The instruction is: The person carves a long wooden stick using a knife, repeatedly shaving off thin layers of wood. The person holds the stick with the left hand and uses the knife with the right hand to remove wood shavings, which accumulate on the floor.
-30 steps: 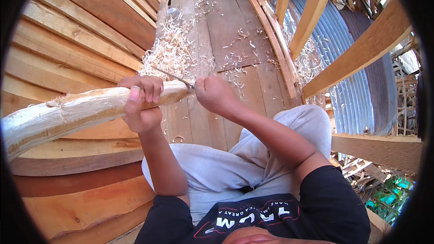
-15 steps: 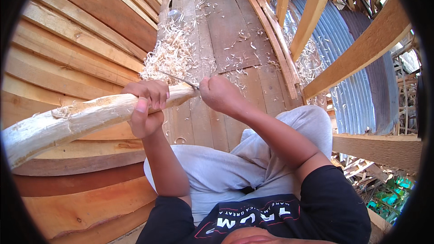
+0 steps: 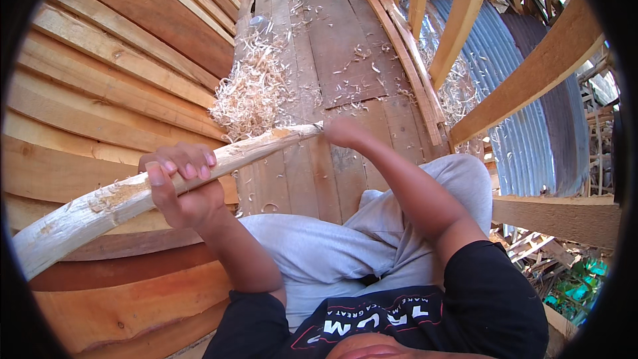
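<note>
Seated on a plank floor (image 3: 345, 60), I brace a long, pale, partly stripped wooden pole (image 3: 133, 199) across my lap line, its thick end running off to my left and its tapered tip pointing toward the middle of the boards. My left hand (image 3: 179, 183) wraps the pole from below, its grip clamped on the shaft with fingers curled over the top; that hold looks meant to steady the wood against the pull of cutting. My right hand (image 3: 342, 131) sits at the thin tip of the pole, closed into a fist, and whatever it holds is hidden behind the knuckles, so I cannot tell what the grip is clamped on. A heap of pale wood shavings (image 3: 256, 93) lies just beyond the tip, with loose curls scattered across the floor, and stacked planks (image 3: 100, 60) rise on my left. Compared with half a second ago, the right hand has travelled forward from mid-shaft, close to the left hand, out to the very tip; the thin blade seen then no longer shows, and the pole is angled slightly higher at its tip.
</note>
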The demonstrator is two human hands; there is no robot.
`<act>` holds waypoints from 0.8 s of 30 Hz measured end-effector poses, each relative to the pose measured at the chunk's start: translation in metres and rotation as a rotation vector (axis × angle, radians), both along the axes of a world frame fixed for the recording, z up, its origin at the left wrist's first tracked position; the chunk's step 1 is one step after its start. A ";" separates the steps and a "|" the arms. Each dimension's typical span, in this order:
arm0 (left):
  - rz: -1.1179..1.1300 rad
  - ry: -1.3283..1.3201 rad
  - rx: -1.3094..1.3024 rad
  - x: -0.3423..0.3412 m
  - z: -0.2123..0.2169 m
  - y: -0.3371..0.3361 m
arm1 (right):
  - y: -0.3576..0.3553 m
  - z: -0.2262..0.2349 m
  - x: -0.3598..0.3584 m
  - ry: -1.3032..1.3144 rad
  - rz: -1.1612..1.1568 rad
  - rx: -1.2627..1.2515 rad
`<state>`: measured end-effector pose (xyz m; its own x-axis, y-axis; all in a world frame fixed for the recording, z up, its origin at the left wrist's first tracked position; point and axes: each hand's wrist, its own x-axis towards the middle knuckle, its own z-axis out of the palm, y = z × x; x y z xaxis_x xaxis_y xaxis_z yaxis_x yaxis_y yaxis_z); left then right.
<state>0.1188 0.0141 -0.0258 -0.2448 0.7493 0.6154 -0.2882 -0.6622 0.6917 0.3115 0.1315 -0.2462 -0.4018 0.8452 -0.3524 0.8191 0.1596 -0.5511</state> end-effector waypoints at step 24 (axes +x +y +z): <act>-0.260 0.153 0.238 -0.021 -0.023 0.024 | -0.049 0.077 -0.028 0.484 -0.408 0.134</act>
